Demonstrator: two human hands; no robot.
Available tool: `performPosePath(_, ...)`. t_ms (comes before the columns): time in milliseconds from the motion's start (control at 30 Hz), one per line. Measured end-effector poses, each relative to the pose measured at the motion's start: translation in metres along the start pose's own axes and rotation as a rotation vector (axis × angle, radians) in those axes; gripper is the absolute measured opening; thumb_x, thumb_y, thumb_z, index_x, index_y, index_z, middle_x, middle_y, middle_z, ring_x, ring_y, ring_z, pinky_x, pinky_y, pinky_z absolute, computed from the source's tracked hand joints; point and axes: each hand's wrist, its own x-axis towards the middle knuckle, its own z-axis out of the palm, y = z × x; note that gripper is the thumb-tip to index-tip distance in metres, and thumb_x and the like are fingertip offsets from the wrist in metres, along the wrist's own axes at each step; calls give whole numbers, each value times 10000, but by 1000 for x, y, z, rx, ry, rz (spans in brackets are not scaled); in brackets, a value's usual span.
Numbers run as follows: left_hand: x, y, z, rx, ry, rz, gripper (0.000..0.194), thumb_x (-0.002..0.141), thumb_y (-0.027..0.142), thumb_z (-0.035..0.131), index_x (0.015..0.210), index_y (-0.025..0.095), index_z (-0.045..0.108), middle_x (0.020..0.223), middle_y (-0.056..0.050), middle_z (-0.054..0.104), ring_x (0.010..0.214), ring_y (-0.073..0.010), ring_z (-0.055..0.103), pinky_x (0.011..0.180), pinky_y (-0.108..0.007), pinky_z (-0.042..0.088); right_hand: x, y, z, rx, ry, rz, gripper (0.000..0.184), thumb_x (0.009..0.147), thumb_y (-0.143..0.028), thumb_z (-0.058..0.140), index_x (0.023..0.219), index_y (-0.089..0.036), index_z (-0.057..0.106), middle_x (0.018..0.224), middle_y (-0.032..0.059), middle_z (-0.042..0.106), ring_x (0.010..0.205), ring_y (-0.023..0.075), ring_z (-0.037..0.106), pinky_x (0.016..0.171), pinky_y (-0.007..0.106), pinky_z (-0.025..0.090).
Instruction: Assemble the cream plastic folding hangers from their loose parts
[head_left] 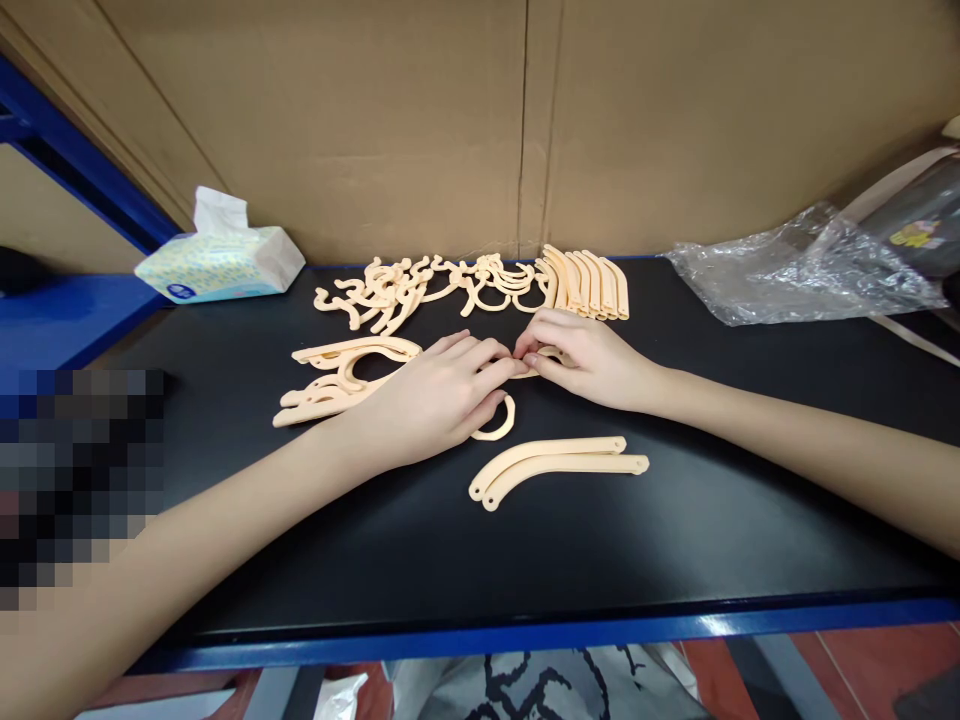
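My left hand [457, 385] and my right hand [589, 355] meet over the black tabletop, fingertips pinched together on a small beige curved plastic piece [553, 355]. The fingers cover most of it. Below my left hand, a beige plastic hook [504, 425] shows part of its ring. Two curved beige hanger arms [559, 465] lie side by side nearer the front edge. Left of my left hand sit folded beige hanger pieces [330, 400], partly hidden by that hand and forearm.
Behind my hands lie a loose heap of beige hooks [390, 290] and a row of stacked hanger arms [589, 285]. A tissue pack [225, 265] stands at the back left, clear plastic bags [787, 270] at the right. Cardboard [360, 130] walls the back.
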Motion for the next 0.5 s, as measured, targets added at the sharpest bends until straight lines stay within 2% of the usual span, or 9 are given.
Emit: performPosePath(500, -1, 1, 0, 1, -33, -24, 307, 998, 221, 390, 1260, 154, 534, 1167, -93, 573, 991, -225, 575, 852, -369, 503, -1, 0, 1, -132, -1, -79, 174, 950, -201, 429, 907, -159, 592, 893, 72, 589, 832, 194, 564, 739, 323, 448)
